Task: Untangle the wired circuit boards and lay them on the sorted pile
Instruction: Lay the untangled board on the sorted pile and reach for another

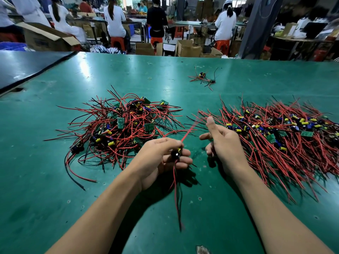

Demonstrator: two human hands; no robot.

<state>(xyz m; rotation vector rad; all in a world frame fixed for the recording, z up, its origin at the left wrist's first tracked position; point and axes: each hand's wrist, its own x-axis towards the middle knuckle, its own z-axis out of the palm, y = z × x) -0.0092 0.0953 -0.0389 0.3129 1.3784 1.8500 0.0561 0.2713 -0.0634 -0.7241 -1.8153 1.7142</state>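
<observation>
A tangled heap of small circuit boards (121, 123) with red and black wires lies on the green table (55, 180), left of centre. The sorted pile (278, 136), wires combed towards me, spreads at the right. My left hand (161, 156) pinches one wired board (177, 153) above the table; its wires hang down towards me and a blurred red wire (190, 128) streaks up and away. My right hand (222, 142) hovers just right of it at the sorted pile's near-left edge, thumb and forefinger extended, other fingers loosely curled, holding nothing.
A few stray wired boards (202, 77) and a rubber band (150, 78) lie farther back. A dark panel (27, 66) overlaps the far-left corner. Beyond the table's far edge are cardboard boxes (145, 48), orange stools and several people working at benches.
</observation>
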